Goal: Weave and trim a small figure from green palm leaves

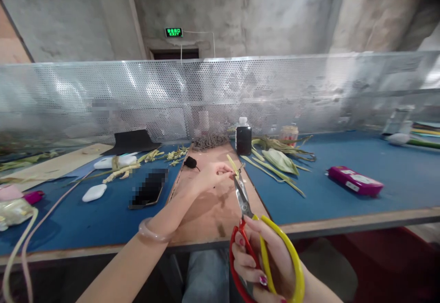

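Observation:
My right hand [254,261] is wrapped round the handles of a pair of scissors [244,206], one handle red and the other yellow. The blades point away from me, parted a little, with their tips close to my left fingers. My left hand [213,174] pinches a thin pale yellow-green strip [232,161] that looks like plant leaf or husk. The strip's lower end is near the scissor tips; whether the blades touch it I cannot tell. Both hands are over a brown board [206,211] on the blue table.
A dark bottle [244,140] stands behind the board, beside grey cord [211,141]. Right of it lie green husks [280,162] and a purple packet [355,180]. On the left are a phone [149,190], a white case [94,193] and a cable [51,211]. A perforated metal screen [220,92] rises behind.

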